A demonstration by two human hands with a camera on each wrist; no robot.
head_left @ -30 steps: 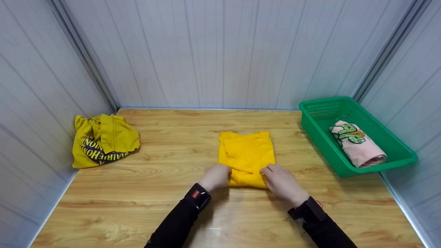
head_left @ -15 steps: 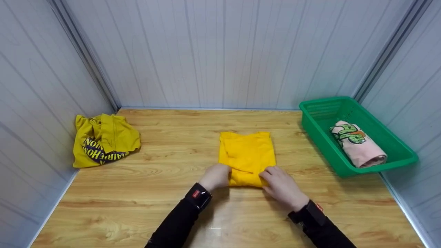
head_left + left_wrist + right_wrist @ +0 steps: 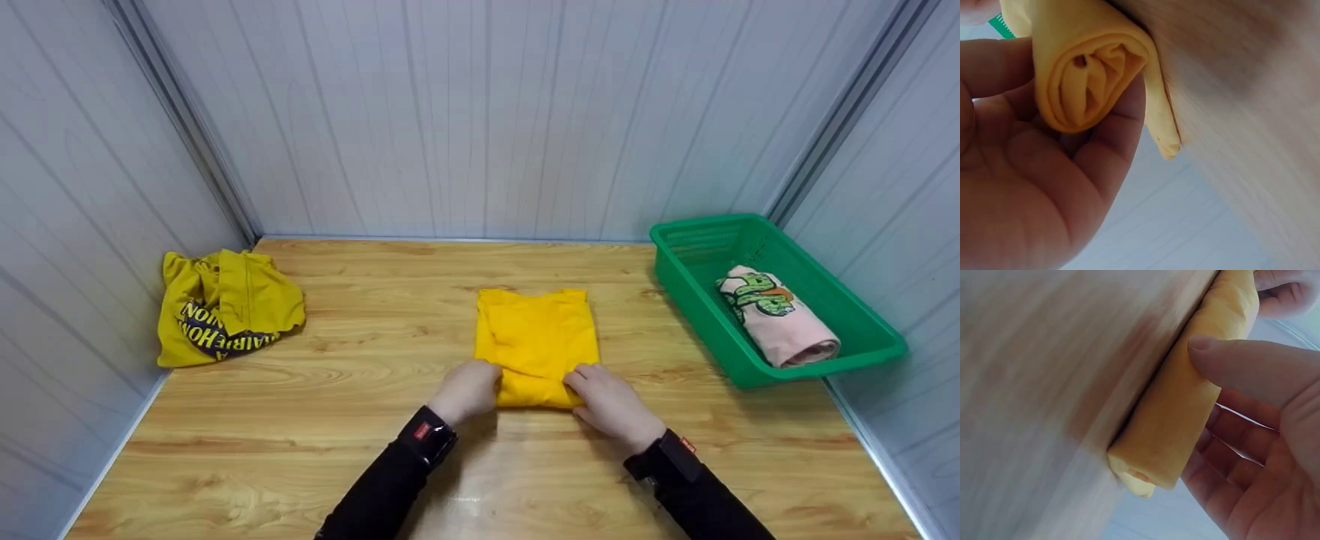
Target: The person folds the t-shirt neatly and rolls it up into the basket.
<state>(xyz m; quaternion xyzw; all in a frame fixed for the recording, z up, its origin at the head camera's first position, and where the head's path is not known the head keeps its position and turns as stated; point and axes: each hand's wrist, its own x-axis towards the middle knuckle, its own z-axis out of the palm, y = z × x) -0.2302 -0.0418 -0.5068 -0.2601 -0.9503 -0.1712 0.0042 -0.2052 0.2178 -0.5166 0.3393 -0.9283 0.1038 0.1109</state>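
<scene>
wood table (image 3: 262, 442), pale walls (image 3: 465, 120); mid-rt, green bin (image 3: 697, 311) w/ pink roll (image 3: 791, 326). l hand (image 3: 466, 388) + r hand (image 3: 611, 399) grip yellow cloth (image 3: 541, 337), ctr.

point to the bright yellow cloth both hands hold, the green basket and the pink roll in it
Bright yellow cloth (image 3: 1176, 408), right wrist view, side of its rolled part.
Green basket (image 3: 697, 311), head view, outer wall on the left.
Pink roll (image 3: 792, 328), head view, plain pink side.

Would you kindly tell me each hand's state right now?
Left hand: holding the partly rolled yellow cloth.
Right hand: holding the same cloth, opposite side.
</scene>
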